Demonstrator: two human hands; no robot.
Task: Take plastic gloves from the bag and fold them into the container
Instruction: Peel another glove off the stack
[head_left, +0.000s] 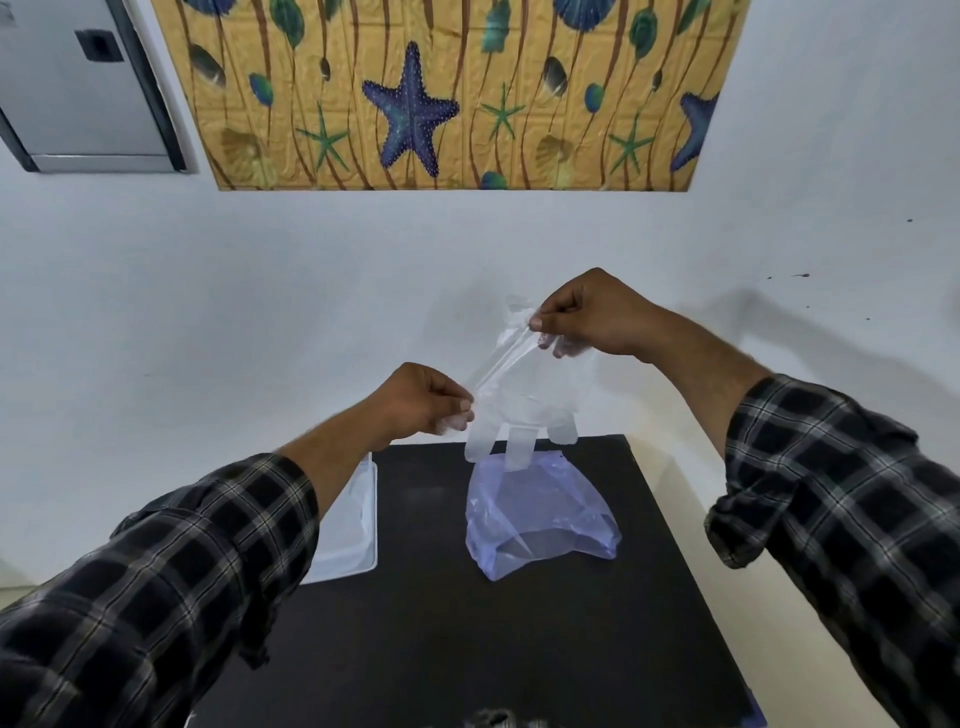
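Note:
A clear plastic glove (524, 395) hangs stretched in the air above the table, its fingers pointing down. My left hand (421, 400) pinches its lower left edge, and my right hand (587, 312) pinches its upper right edge, higher up. Under the glove a translucent pale-purple plastic bag (540, 514) lies on the black table (467, 623). A clear rectangular plastic container (353, 525) sits at the table's left edge, partly hidden by my left forearm.
A white wall rises just behind the table, with a sea-themed panel (447, 93) high up and a grey box (78, 83) at the upper left. The table's right edge runs diagonally under my right sleeve.

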